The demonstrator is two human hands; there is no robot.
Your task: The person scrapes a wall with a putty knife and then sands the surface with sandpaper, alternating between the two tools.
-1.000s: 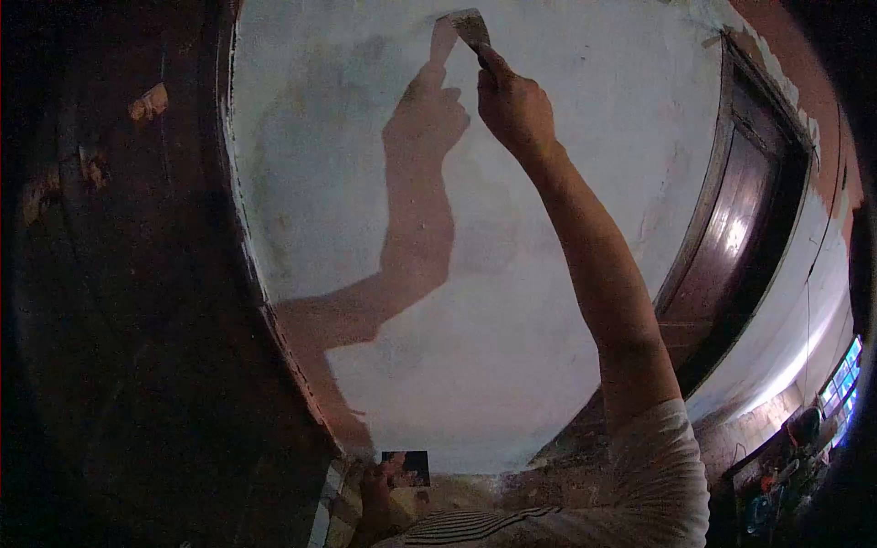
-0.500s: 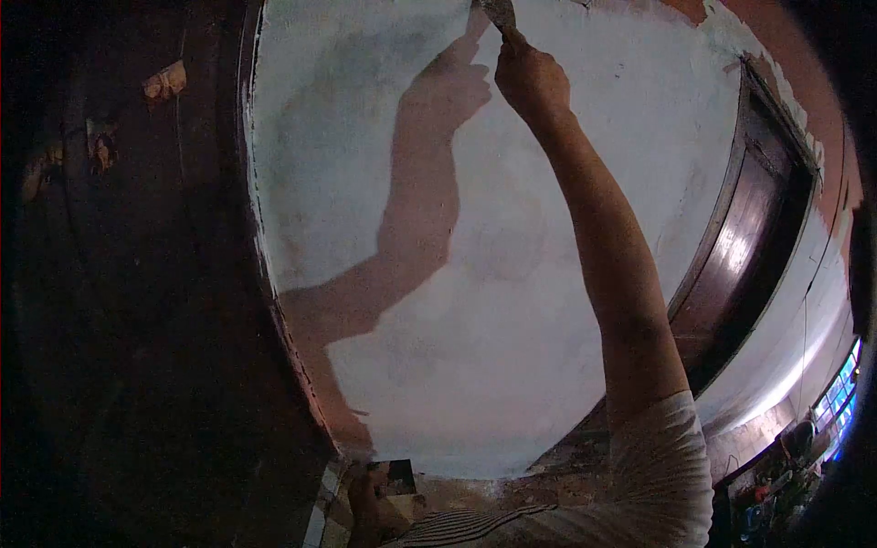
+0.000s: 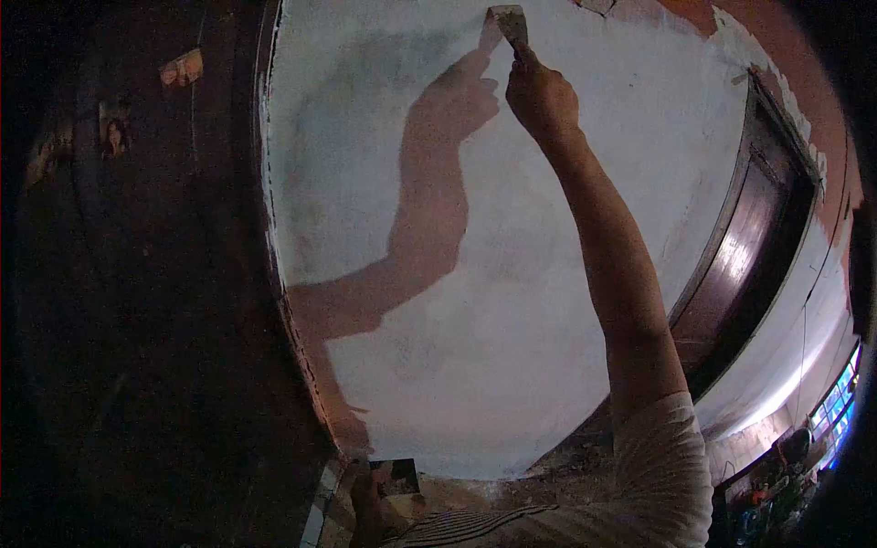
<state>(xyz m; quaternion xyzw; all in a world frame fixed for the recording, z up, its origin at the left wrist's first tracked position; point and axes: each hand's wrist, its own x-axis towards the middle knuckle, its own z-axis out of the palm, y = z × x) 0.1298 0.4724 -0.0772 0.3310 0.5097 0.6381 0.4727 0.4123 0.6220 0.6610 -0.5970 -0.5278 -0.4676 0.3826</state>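
High on the whitish wall (image 3: 530,301), my right hand (image 3: 545,102) is closed around the handle of a putty knife (image 3: 507,20). The index finger is stretched along the knife towards its wide blade, which is smeared and appears to lie against the wall. A shadow of my hand and arm falls on the wall to the left. Low in the view, what looks like my left hand (image 3: 368,502) is in dim light beside a dark, flat, square-edged piece (image 3: 395,477). Its fingers cannot be made out, nor whether it grips that piece.
On the left stands a dark wooden panel (image 3: 174,301) with torn paper scraps (image 3: 183,68) on it. A dark framed wooden door or shutter (image 3: 744,247) is at the right. Reddish paint (image 3: 795,55) shows at the upper right. Clutter (image 3: 772,493) sits near a window (image 3: 836,406).
My right hand and the putty knife have come slightly lower in view, so more of the blade shows. The whole view has shifted slightly. The right hand keeps its grip.
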